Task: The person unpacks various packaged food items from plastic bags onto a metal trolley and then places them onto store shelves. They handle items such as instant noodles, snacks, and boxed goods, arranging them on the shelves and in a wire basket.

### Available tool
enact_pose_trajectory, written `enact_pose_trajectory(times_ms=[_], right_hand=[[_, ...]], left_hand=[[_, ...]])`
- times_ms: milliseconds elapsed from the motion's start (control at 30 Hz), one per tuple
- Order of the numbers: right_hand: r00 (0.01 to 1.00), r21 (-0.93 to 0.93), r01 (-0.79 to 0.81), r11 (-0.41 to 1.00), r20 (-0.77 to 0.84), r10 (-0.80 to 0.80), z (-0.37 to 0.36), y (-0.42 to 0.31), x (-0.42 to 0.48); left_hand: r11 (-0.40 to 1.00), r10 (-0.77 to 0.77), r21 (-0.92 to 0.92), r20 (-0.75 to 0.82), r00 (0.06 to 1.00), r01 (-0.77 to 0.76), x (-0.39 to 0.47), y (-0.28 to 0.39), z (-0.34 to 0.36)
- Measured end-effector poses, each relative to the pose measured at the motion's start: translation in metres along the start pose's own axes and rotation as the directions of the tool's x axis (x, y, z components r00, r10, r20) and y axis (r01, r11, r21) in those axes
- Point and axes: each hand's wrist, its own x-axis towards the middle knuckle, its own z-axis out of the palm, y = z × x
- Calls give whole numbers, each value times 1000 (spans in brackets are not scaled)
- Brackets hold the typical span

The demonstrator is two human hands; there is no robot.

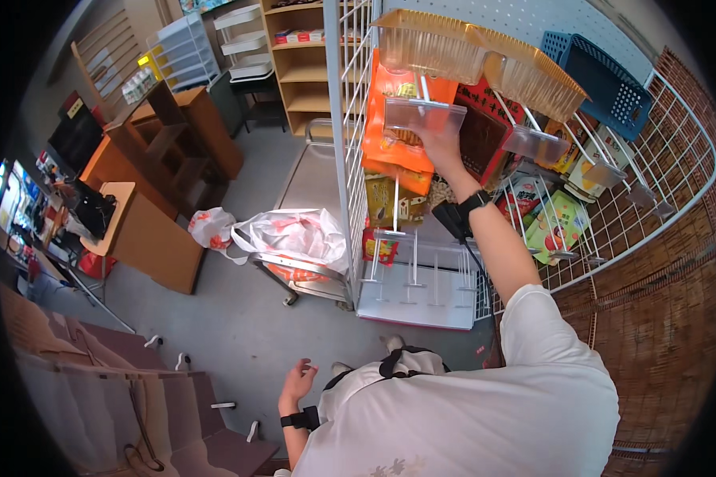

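Note:
My right hand (440, 143) reaches up into the rack, among orange snack packets (388, 134) hung on a display hook. A clear plastic tag holder (425, 114) on the hook covers part of the fingers, so whether they grip a packet cannot be told. To the right of this hand is a dark red package (483, 131). Green-and-gold packets (394, 200) hang below the orange ones. My left hand (299, 381) hangs low beside my body, fingers loosely bent, holding nothing.
Clear plastic trays (429, 45) and a blue basket (608, 83) sit atop the rack. Bare hooks jut from the wire grid (662, 155). A metal cart (313, 185) with white plastic bags (298, 235) stands left. A folded partition (173, 411) is at lower left.

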Motion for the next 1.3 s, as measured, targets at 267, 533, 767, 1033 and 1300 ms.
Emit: enact_pose_trajectory(times_ms=[267,533,767,1033,1300], right_hand=[[935,380,-356,854,157,319,-34,-128,-77],[842,423,-535,732,342,418,-43,-162,-172],[577,162,-769,618,592,562,50,-105,-289],[302,154,-945,288,749,590,225,-52,-312],[204,277,-961,-24,762,615,316,19,-261]], left_hand=[[994,76,-78,53,996,-72,-4,-14,-26],[985,123,-132,74,990,-113,-3,-28,-52],[901,176,-426,192,965,-80,-19,-1,-101],[581,228,-793,-53,972,-180,39,37,-110],[703,231,-700,56,971,-126,161,63,-187]])
